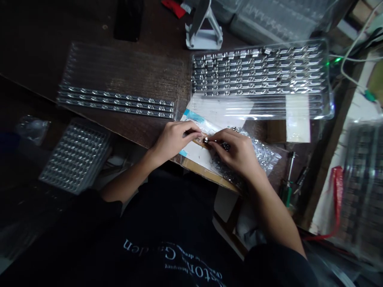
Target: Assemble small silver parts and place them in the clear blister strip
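Observation:
Near the table's front edge, my right hand pinches a small metal connector between thumb and fingertips. Just left of it, my left hand has its thumb and index finger pressed together, and what they hold is too small to name. Both hands are above white paper at the table edge. Beside and partly beneath my right hand lies a clear plastic bag of small shiny parts. A tray with rows of metal connectors lies behind my right hand.
Another clear tray holds several connectors along its near rows. A grey stand is at the back. A green-handled screwdriver lies at right, near a red strap. Stacked trays sit lower left, and a white block is by the right tray.

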Available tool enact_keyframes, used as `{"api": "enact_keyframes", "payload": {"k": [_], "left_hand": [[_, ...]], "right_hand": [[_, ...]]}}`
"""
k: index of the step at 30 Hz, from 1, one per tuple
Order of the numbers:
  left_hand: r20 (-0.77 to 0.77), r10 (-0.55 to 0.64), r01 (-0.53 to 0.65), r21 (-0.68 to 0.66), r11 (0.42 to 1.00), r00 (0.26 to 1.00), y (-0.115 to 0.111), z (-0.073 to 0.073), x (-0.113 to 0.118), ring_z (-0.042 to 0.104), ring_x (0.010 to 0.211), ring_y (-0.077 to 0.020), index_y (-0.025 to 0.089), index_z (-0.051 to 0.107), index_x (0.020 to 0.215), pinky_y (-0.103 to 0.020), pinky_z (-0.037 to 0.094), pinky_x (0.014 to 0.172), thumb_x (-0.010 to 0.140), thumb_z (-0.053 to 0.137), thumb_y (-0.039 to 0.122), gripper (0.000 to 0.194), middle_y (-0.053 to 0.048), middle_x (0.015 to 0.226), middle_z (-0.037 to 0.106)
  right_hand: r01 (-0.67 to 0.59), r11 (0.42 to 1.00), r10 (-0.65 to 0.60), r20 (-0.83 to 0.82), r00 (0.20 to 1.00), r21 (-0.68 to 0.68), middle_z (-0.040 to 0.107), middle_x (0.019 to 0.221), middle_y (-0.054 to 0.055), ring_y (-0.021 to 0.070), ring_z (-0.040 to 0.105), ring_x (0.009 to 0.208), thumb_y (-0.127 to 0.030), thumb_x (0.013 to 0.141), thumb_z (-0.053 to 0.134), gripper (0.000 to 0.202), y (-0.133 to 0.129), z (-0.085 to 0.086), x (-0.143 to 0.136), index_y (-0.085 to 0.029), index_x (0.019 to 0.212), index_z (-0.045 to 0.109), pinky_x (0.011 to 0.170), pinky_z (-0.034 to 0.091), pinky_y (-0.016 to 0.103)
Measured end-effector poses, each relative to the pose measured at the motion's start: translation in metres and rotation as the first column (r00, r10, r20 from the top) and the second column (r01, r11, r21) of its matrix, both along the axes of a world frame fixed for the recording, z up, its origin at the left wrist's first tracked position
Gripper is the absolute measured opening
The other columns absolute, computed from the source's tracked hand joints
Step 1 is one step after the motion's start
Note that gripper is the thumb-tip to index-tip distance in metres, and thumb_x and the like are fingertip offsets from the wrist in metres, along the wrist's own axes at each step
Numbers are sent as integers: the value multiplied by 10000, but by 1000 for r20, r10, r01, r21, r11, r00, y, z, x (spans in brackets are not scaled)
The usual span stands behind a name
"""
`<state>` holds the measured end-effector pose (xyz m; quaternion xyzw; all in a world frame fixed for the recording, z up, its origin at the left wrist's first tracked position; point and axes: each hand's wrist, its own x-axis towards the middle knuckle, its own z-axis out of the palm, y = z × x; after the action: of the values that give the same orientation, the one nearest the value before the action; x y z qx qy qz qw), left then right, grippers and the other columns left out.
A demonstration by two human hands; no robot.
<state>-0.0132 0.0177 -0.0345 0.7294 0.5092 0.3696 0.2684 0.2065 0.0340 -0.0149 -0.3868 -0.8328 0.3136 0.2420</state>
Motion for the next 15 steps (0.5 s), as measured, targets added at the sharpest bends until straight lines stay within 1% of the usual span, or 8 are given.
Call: {"api": "enact_keyframes", "payload": {"k": [4, 8, 12, 15], "left_hand": [[-1, -1, 1, -2, 1000, 1000, 0, 1, 0, 740, 783, -135, 179, 737, 877, -226, 550, 732, 889, 726, 217, 42, -17, 864, 791], [-3, -2, 2, -20, 1000, 1000, 0, 1, 0, 743, 804, -141, 185, 743, 897, -233, 558, 748, 897, 720, 255, 74, -24, 882, 792], [-12, 4, -4, -12, 1000, 1000, -1, 0, 0, 742, 813, -145, 190, 746, 903, -235, 557, 749, 899, 718, 278, 92, -27, 891, 793], [-28, 11, -11, -11, 1000, 1000, -1, 0, 0, 742, 813, -148, 187, 748, 900, -236, 555, 750, 894, 724, 280, 97, -29, 896, 794]], "right_hand": [[11, 999, -10, 30, 1000, -31, 736, 911, 65, 198, 695, 833, -204, 955, 597, 108, 0, 2, -1, -204, 946, 704, 753, 530, 312], [9, 998, -8, 23, 1000, -68, 738, 966, 83, 217, 697, 891, -182, 951, 574, 137, 1, 1, -1, -206, 978, 706, 793, 537, 340], [37, 998, -36, 26, 999, -42, 742, 944, 78, 214, 698, 870, -170, 939, 589, 136, 1, -4, -1, -198, 977, 717, 787, 536, 335], [34, 999, -34, -8, 999, -21, 743, 931, 83, 211, 698, 846, -166, 935, 594, 137, 1, -3, 0, -187, 964, 726, 773, 540, 333]]}}
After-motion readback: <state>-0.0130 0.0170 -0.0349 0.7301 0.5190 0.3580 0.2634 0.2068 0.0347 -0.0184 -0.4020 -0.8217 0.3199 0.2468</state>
